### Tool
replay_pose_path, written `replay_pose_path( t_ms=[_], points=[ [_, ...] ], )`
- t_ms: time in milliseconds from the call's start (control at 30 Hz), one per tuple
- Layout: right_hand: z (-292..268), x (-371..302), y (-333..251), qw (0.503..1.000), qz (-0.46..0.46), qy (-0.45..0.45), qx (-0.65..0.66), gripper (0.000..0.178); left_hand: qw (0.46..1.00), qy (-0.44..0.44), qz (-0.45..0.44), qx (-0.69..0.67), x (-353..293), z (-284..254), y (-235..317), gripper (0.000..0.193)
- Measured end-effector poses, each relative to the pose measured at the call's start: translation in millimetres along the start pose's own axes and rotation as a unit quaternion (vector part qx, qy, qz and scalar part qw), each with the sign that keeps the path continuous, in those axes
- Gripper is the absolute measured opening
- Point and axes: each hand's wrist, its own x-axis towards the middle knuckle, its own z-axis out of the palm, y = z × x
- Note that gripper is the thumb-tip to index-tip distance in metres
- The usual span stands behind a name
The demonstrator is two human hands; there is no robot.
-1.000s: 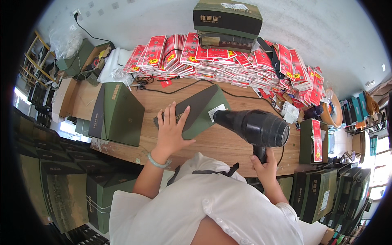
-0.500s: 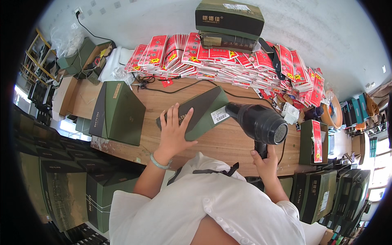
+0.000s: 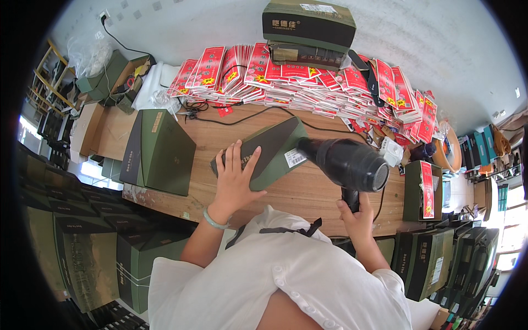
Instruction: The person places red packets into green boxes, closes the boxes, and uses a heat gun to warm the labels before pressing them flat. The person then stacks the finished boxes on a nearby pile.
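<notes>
On the wooden table, a green and dark grey shoebox (image 3: 275,144) lies at an angle in front of me. My left hand (image 3: 236,173) rests on its left part with the fingers spread flat. A white barcode label (image 3: 294,158) is stuck near the box's right end. My right hand (image 3: 358,217) is wrapped round the handle of a black hair dryer (image 3: 346,162). The dryer's nozzle points left at the label, overlapping its right edge in this view; whether it touches, I cannot tell.
Another green box (image 3: 168,154) stands at the table's left. Stacked red cards (image 3: 313,88) line the wall, with two boxes (image 3: 308,25) on top. A black cord (image 3: 256,116) crosses the table (image 3: 220,132). An open green box (image 3: 421,190) sits at the right edge; more boxes fill both sides.
The hair dryer's nozzle has shifted slightly left, onto the edge of the label, and its body looks more blurred. My left hand and the shoebox have stayed in place.
</notes>
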Motion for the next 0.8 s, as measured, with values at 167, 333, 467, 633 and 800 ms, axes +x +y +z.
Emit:
replay_pose_path(
  t_ms=[167,333,467,633,800],
  points=[
    [3.2,-3.6,-1.7,0.999,-0.013,-0.024,0.016,0.053,1.000,0.002,0.000,0.000,0.6,0.5,-0.5,0.121],
    [3.4,-8.2,-8.9,0.997,0.003,-0.055,0.053,0.051,1.000,0.004,-0.002,0.000,1.3,-0.9,-1.7,0.121],
    [4.3,-10.8,-7.9,0.995,0.017,-0.074,0.057,0.046,1.000,0.008,0.001,0.007,1.6,-1.8,-2.3,0.121],
    [7.0,-15.0,-13.9,0.998,-0.005,-0.054,0.043,0.040,1.000,0.009,0.004,0.004,2.6,-2.6,-2.3,0.120],
    [6.1,-18.8,-19.0,0.995,0.068,-0.050,0.050,0.038,1.000,0.008,0.001,-0.003,3.3,-2.8,-2.8,0.120]
  ],
)
